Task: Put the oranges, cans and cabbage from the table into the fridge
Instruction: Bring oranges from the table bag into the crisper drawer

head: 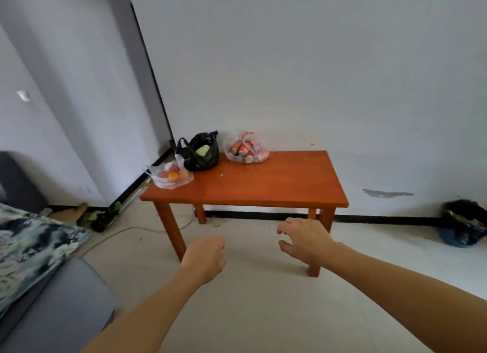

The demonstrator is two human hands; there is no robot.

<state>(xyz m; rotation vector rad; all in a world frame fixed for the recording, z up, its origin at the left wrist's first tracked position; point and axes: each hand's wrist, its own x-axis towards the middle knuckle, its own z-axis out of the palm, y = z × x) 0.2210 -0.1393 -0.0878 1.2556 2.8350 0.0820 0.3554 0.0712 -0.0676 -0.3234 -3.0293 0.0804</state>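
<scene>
A low red-brown wooden table [263, 184] stands against the white wall. On its left corner lies a clear plastic bag of oranges [172, 177]. Behind it sits a black plastic bag [201, 152] with a pale green cabbage showing inside. A clear bag of red cans [245, 150] rests at the table's back edge. Both my hands hover in front of the table, below its top and apart from the bags. My left hand [207, 258] has its fingers curled under and holds nothing. My right hand [303, 238] has fingers spread and loosely bent, empty. No fridge is in view.
A grey sofa with a blue patterned cushion [29, 250] fills the lower left. Clutter and a cable lie on the floor by the left wall [102, 215]. A dark bin with a black bag [462, 223] stands at the right by the wall.
</scene>
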